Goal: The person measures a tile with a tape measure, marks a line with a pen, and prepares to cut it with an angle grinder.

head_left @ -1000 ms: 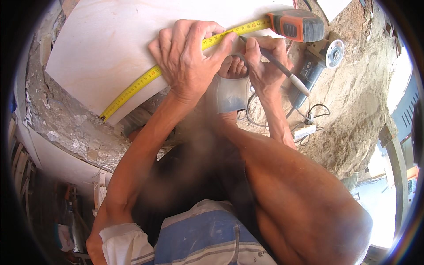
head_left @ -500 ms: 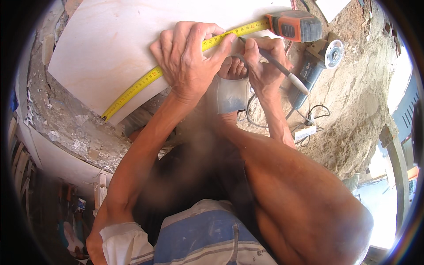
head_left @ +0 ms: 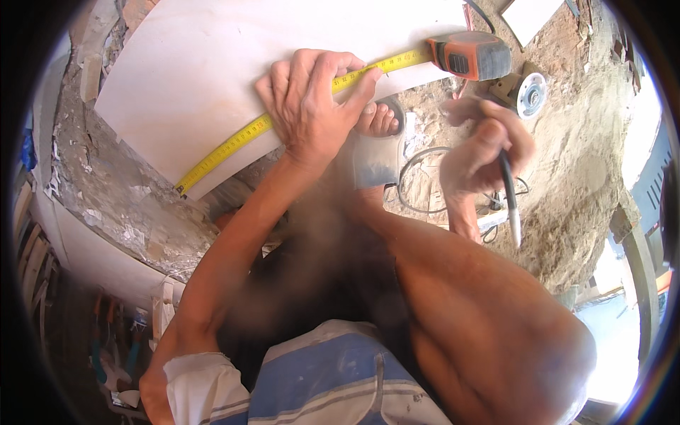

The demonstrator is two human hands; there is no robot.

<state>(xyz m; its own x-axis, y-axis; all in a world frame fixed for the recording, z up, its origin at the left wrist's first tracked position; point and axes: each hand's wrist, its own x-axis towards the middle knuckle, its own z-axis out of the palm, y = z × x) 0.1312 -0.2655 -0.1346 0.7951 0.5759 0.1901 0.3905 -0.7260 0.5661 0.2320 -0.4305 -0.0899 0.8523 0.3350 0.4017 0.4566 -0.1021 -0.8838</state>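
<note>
A pale flat tile or panel point(head_left: 191, 67) lies before me with a tape measure point(head_left: 473, 55) across it. Its orange and dark grey case sits past the panel's right edge, and its yellow blade point(head_left: 228, 146) runs down to the panel's near left corner. My left hand point(head_left: 306, 106) rests on the panel, thumb and fingers closed on the blade. My right hand point(head_left: 489, 149) is raised off the panel, to the right of my foot. Its fingers are closed around a dark pencil or marker point(head_left: 509, 188) with a whitish end, pointing down toward me.
An angle grinder point(head_left: 531, 95) lies on rough ground at the right, partly hidden behind my right hand. A thin cable point(head_left: 402, 185) loops beside my sandalled foot point(head_left: 379, 152). Another pale piece point(head_left: 531, 18) lies at the far right.
My right hand has lifted from the panel's edge and moved right and toward me, the marking tool swinging to point down. My left hand still holds the blade.
</note>
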